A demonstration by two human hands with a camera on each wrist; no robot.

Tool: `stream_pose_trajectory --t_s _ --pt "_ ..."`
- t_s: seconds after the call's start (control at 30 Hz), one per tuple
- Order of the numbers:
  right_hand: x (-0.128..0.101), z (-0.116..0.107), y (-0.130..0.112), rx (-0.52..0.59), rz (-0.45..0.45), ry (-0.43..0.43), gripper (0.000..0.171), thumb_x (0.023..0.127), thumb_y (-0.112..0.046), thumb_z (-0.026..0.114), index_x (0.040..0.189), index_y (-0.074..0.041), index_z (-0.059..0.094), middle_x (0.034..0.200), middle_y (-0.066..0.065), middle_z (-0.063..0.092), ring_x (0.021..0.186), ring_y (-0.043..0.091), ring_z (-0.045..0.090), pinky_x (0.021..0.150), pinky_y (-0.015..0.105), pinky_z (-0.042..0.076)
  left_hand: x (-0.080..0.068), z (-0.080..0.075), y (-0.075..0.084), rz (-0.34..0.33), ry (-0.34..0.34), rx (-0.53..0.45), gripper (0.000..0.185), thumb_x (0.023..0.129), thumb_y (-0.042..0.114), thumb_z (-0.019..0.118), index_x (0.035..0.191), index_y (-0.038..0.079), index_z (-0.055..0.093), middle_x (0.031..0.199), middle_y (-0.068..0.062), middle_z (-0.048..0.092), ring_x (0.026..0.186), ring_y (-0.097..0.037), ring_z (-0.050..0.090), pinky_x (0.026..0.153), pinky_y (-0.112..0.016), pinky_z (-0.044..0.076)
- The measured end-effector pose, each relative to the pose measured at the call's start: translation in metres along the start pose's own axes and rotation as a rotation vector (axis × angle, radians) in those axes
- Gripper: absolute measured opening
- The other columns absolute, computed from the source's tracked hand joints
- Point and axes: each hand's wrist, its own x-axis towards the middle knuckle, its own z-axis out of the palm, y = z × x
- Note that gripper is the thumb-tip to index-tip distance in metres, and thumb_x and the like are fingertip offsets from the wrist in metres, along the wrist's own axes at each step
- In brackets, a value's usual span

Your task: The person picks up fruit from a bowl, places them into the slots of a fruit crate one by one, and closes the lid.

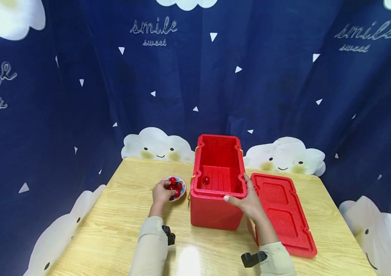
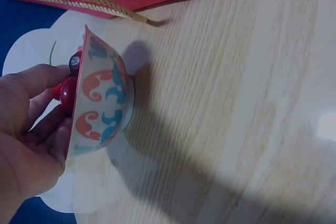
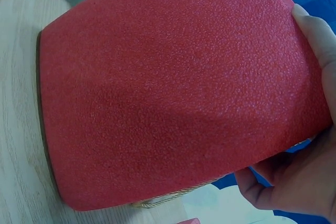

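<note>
My left hand (image 1: pixel 161 194) reaches over the near-left rim of a small patterned bowl (image 2: pixel 102 98) that holds several red cherries. Its thumb and fingers close about a red cherry (image 2: pixel 68 92), and a darker cherry (image 2: pixel 75 64) lies against a fingertip. Right of the bowl stands an open red foam box (image 1: pixel 216 212), upright on the table. One cherry (image 1: pixel 206 179) with a stem lies inside it at the near left. My right hand (image 1: pixel 250 201) grips the box's near-right corner, thumb on the front rim and fingers along the right side.
A red lid (image 1: pixel 286 214) lies flat to the right of the box, partly behind my right forearm. Gold cord (image 2: pixel 105 6) hangs from the box's side near the bowl. Behind the wooden table (image 1: pixel 112 230) hangs a dark blue curtain (image 1: pixel 181 76) with clouds.
</note>
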Motion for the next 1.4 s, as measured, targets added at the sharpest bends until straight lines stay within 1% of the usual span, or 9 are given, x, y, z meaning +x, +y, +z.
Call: stream_pose_trajectory --t_s 0.2,0.43,0.6,0.77,0.83,0.97,1.07,1.23,1.4 --pt "0.008 -0.002 0.014 0.007 -0.002 0.006 0.11 0.068 -0.018 0.082 0.149 -0.014 0.006 0.14 0.019 0.03 0.123 0.038 0.035 0.086 0.044 0.046 0.003 0.005 0.002 -0.013 0.041 0.082 0.039 0.068 0.006 0.081 0.103 -0.003 0.066 0.101 -0.017 0.065 0.1 -0.036 0.056 0.088 -0.043 0.042" --pt "0.018 -0.001 0.036 -0.008 -0.033 0.02 0.111 0.067 -0.024 0.083 0.149 -0.02 0.007 0.138 0.012 0.033 0.123 0.035 0.035 0.082 0.042 0.049 0.001 0.006 0.001 0.014 0.044 0.206 0.038 0.062 0.004 0.082 0.097 -0.001 0.067 0.097 -0.014 0.066 0.096 -0.036 0.058 0.083 -0.044 0.045" --pt "0.006 0.002 0.014 0.025 -0.011 0.0 0.107 0.07 -0.016 0.08 0.148 -0.014 0.008 0.138 0.016 0.032 0.124 0.037 0.034 0.086 0.042 0.047 0.0 0.009 -0.003 0.036 0.06 0.241 0.035 0.061 0.002 0.081 0.094 0.0 0.068 0.093 -0.013 0.067 0.094 -0.035 0.059 0.081 -0.043 0.046" --pt "-0.001 0.002 0.001 0.015 0.001 -0.002 0.104 0.071 -0.013 0.078 0.148 -0.01 0.007 0.139 0.02 0.031 0.124 0.039 0.034 0.088 0.043 0.045 -0.003 0.008 -0.003 0.033 0.088 0.11 0.033 0.065 0.005 0.079 0.095 -0.002 0.069 0.09 -0.014 0.067 0.089 -0.031 0.06 0.081 -0.042 0.045" --pt "-0.001 0.002 0.001 0.008 0.002 0.002 0.104 0.071 -0.013 0.078 0.148 -0.01 0.007 0.138 0.019 0.032 0.124 0.038 0.035 0.088 0.043 0.045 -0.006 0.007 -0.002 0.028 0.098 0.043 0.032 0.066 0.006 0.079 0.095 -0.004 0.068 0.086 -0.014 0.066 0.083 -0.029 0.06 0.078 -0.041 0.046" --pt "0.001 0.001 0.002 0.016 0.002 0.004 0.105 0.071 -0.013 0.078 0.148 -0.01 0.007 0.138 0.018 0.032 0.123 0.038 0.035 0.088 0.043 0.045 -0.011 0.005 0.0 0.028 0.106 -0.022 0.032 0.067 0.007 0.079 0.095 -0.003 0.068 0.081 -0.01 0.065 0.074 -0.022 0.058 0.07 -0.036 0.047" --pt "0.004 0.001 0.008 0.03 -0.002 0.003 0.107 0.07 -0.014 0.079 0.148 -0.011 0.007 0.138 0.017 0.032 0.124 0.038 0.034 0.088 0.043 0.045 -0.014 0.002 0.005 0.032 0.109 -0.089 0.032 0.067 0.007 0.079 0.095 -0.003 0.068 0.081 -0.01 0.065 0.074 -0.021 0.059 0.069 -0.034 0.049" --pt "0.013 0.0 0.026 0.005 -0.015 0.014 0.109 0.069 -0.02 0.082 0.149 -0.018 0.007 0.139 0.014 0.032 0.122 0.034 0.036 0.086 0.041 0.047 -0.016 -0.007 0.021 0.003 0.109 -0.246 0.031 0.07 0.006 0.078 0.098 -0.003 0.067 0.087 -0.013 0.064 0.081 -0.024 0.059 0.071 -0.037 0.05" --pt "0.018 0.0 0.036 -0.027 -0.027 0.027 0.11 0.068 -0.023 0.082 0.149 -0.023 0.008 0.139 0.014 0.032 0.121 0.034 0.037 0.082 0.042 0.049 -0.014 -0.019 0.035 -0.012 0.076 -0.308 0.032 0.071 0.007 0.077 0.101 -0.002 0.067 0.092 -0.014 0.064 0.085 -0.027 0.061 0.077 -0.039 0.049"
